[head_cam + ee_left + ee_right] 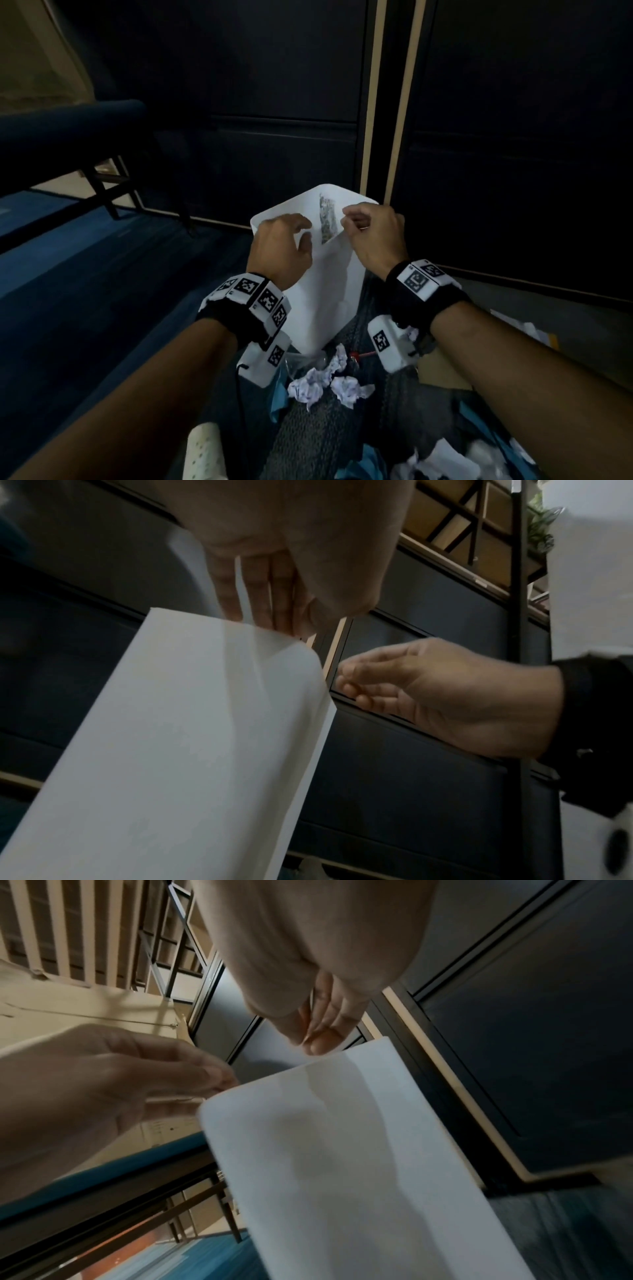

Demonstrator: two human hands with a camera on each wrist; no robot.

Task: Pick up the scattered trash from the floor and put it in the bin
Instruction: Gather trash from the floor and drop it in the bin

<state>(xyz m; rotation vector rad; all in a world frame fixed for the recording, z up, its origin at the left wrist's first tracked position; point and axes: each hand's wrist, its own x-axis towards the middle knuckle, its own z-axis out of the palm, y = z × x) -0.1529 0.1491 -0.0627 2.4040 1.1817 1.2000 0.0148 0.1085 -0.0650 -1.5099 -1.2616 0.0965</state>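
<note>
a white sheet (pixel 325 274) is held up in front of the dark cabinets (pixel 274 102), above the crumpled paper (pixel 329 380) on the floor. its upper left edge is gripped by the curled fingers of the left hand (pixel 279 246), while its top right corner is pinched narrowly between thumb and fingertips of the right hand (pixel 373 229).

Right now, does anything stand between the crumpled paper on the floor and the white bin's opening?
Nothing visible covers the white bin; only the left hand and right hand sit at its rim, above the crumpled paper.
</note>
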